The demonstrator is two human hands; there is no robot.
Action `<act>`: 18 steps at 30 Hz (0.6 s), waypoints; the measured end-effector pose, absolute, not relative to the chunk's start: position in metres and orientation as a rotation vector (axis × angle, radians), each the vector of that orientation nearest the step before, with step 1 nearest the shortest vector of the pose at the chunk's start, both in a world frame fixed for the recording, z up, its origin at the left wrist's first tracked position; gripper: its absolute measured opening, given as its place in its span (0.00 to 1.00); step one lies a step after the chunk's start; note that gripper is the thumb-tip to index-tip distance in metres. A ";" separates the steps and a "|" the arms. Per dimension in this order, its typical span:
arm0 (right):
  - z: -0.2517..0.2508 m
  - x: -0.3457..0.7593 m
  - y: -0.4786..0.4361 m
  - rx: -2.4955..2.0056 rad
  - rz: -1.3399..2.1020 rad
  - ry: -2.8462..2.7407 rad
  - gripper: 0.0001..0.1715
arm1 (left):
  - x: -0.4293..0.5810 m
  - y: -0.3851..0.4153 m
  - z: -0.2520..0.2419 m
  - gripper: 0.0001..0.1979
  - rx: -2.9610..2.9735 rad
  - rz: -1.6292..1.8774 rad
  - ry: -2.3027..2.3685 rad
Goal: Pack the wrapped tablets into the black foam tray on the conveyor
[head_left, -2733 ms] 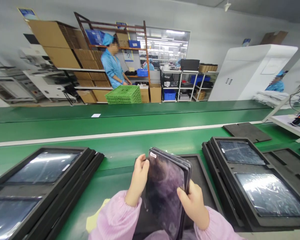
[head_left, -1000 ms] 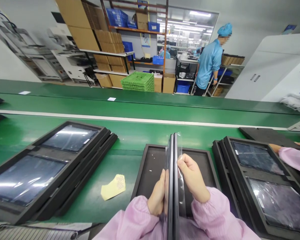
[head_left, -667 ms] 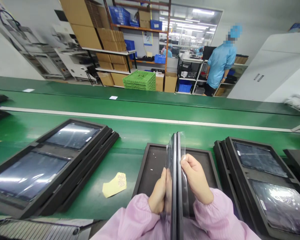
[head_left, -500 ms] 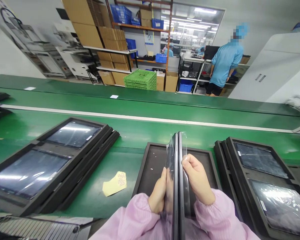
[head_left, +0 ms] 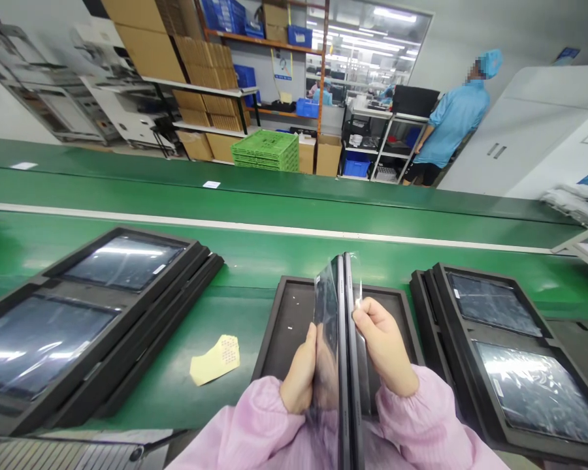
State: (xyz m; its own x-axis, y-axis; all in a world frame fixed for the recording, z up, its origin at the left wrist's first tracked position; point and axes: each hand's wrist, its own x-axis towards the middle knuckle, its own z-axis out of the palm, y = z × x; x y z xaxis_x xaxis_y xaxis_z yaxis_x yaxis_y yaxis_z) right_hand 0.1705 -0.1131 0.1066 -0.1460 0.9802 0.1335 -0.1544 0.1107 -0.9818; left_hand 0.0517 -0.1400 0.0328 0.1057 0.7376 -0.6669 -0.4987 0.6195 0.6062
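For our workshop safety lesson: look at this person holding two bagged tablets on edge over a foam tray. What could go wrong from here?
1. The two tablets stand on edge, pinched between the left hand and right hand; the slick plastic film could let one slip onto the empty tray.
2. Pressed side by side, they might rub and mark each other.
3. The yellow paper lies loose on the green belt and could drift under a tray.

Two tablets [head_left: 345,339] on edge between left hand [head_left: 298,378] and right hand [head_left: 383,346], above an empty tray [head_left: 284,326]. Left of it a paper slip [head_left: 215,359] and a stack of trays [head_left: 93,313]; right, another stack [head_left: 509,365]. Behind, the belt [head_left: 274,215].
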 end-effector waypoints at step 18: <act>0.112 0.208 -0.110 -0.967 0.095 -2.201 0.16 | 0.036 -0.136 0.029 0.29 0.389 0.830 1.104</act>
State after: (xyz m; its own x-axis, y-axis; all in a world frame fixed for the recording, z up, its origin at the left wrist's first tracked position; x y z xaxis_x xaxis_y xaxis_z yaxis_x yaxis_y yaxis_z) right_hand 0.2083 -0.1098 0.1120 -0.4600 0.6665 0.5866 0.6136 0.7162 -0.3325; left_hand 0.0359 -0.1361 0.0285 0.1991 0.7536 -0.6264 -0.3932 0.6469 0.6533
